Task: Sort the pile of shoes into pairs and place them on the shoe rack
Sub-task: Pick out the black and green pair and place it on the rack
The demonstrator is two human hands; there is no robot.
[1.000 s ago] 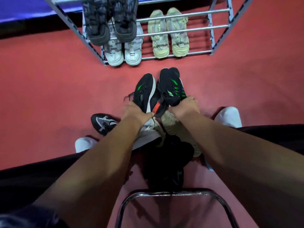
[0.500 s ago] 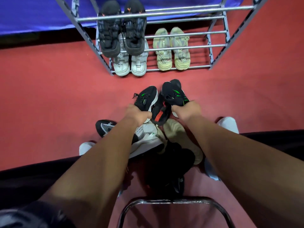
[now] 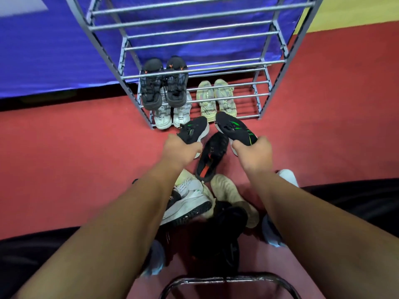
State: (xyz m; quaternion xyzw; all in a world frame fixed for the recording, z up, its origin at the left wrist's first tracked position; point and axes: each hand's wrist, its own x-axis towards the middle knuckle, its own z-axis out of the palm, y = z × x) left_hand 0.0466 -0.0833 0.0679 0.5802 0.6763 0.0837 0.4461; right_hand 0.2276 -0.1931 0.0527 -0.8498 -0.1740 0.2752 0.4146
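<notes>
Carrying a matched pair to the rack [image 3: 262, 98]. Left hand [image 3: 180, 151] clamped on one green-striped sneaker [image 3: 194, 130], right hand [image 3: 253, 153] clamped on its mate [image 3: 234, 128], both held just before the bottom tier's front edge. Next: probably setting them side by side on a free rail, toes in. Pile [image 3: 205, 203] waiting on the floor.
</notes>
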